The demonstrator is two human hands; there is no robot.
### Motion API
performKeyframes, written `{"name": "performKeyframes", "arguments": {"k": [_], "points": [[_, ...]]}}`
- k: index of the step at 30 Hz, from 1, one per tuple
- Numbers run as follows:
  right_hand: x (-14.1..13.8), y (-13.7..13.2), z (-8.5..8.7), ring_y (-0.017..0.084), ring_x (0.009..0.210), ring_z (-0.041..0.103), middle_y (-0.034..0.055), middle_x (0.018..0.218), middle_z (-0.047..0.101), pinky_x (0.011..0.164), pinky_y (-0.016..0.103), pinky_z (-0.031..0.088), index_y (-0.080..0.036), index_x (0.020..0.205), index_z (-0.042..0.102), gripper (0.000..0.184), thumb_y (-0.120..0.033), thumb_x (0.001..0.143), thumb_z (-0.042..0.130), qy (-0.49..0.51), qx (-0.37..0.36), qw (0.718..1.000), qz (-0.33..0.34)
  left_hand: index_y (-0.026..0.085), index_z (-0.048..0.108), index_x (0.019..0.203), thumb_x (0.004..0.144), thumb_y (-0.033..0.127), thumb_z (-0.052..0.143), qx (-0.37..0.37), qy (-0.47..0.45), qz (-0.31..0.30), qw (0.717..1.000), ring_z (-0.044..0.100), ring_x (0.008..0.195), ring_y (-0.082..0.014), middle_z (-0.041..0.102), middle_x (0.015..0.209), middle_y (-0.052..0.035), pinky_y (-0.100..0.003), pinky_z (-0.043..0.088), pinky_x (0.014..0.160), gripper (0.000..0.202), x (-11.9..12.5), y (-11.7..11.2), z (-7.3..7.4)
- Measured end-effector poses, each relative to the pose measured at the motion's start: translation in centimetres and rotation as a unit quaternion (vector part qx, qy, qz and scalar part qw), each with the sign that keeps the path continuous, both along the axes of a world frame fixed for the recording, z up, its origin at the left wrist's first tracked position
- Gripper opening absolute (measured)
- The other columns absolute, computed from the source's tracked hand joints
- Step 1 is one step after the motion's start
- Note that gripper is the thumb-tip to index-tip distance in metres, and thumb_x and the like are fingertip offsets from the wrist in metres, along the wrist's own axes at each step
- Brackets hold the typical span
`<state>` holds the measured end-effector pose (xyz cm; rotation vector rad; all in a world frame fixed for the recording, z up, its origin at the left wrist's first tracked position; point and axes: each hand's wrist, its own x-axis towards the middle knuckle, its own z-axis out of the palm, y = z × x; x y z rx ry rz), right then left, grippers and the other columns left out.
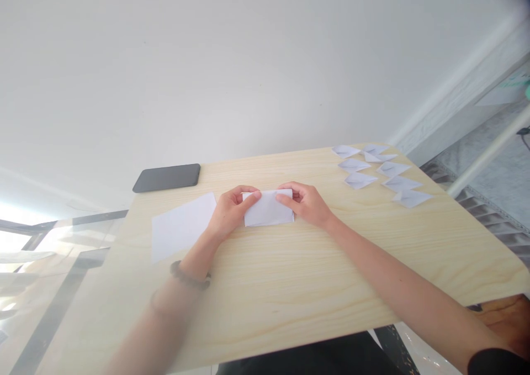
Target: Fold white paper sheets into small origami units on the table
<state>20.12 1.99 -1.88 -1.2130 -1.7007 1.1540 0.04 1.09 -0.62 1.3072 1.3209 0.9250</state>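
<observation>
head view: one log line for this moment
left hand: holds folded paper left end | right hand: holds right end | flat sheet: beside left hand | folded pieces: far right

The folded paper [268,209] lies on the table [290,286] straight ahead of me, near the middle. My left hand [229,212] pinches its left edge and my right hand [308,204] pinches its right edge. Just left of my left hand a flat sheet [180,226] lies on the table, partly under that hand. Behind the sheet, at the far left edge, lies a phone [167,177]. Well apart, in the far right corner, folded pieces [381,173] lie in two rows.
</observation>
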Motion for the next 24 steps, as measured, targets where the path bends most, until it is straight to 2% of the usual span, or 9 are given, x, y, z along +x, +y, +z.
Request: {"name": "performKeyframes", "arguments": {"k": [5,10,17,20,24], "points": [[0.16,0.03,0.16,0.014,0.067,0.058,0.0033,0.083,0.064,0.055,0.023,0.045,-0.018,0.093,0.061,0.028,-0.039,0.075,0.057,0.012,-0.003,1.000,0.018,0.015,0.066,0.089,0.064,0.050,0.065,0.010,0.028,0.019,0.999,0.051,0.052,-0.0111,0.057,0.061,-0.0005,-0.020,0.032,0.043,0.043,0.39,-0.13,0.07],[-0.25,-0.04,0.52,0.013,0.069,0.058,0.0036,0.083,0.065,0.058,0.022,0.044,-0.017,0.086,0.064,0.028,-0.042,0.078,0.053,0.005,0.021,1.000,-0.008,0.014,0.065,0.091,0.062,0.051,0.066,-0.006,0.017,0.017,1.000,0.052,0.051,-0.0119,0.059,0.060,-0.0010,-0.021,0.034,0.043,0.047,0.51,-0.18,0.03],[-0.25,-0.09,0.30,0.010,0.050,0.050,0.0012,0.067,0.063,0.044,0.021,0.036,-0.018,0.083,0.065,0.034,-0.048,0.078,0.050,-0.043,0.028,0.998,-0.032,0.016,0.062,0.089,0.064,0.049,0.067,-0.016,-0.008,-0.014,1.000,0.056,0.059,-0.0126,0.063,0.070,-0.0023,-0.021,0.039,0.050,0.042,0.40,-0.25,0.12],[-0.20,-0.08,0.25,0.010,0.049,0.051,0.0010,0.065,0.062,0.044,0.021,0.036,-0.017,0.083,0.065,0.035,-0.048,0.079,0.049,-0.044,0.031,0.998,-0.028,0.016,0.062,0.088,0.064,0.048,0.067,-0.013,-0.008,-0.019,1.000,0.056,0.061,-0.0124,0.063,0.073,-0.0023,-0.021,0.040,0.052,0.040,0.41,-0.29,0.22],[-0.18,-0.01,0.19,0.012,0.055,0.054,0.0019,0.070,0.064,0.047,0.022,0.039,-0.017,0.084,0.065,0.034,-0.048,0.078,0.050,-0.038,0.028,0.999,-0.025,0.017,0.064,0.088,0.063,0.050,0.066,-0.003,0.023,0.007,1.000,0.054,0.057,-0.0124,0.062,0.067,-0.0012,-0.021,0.037,0.047,0.042,0.49,-0.30,0.29]]}}
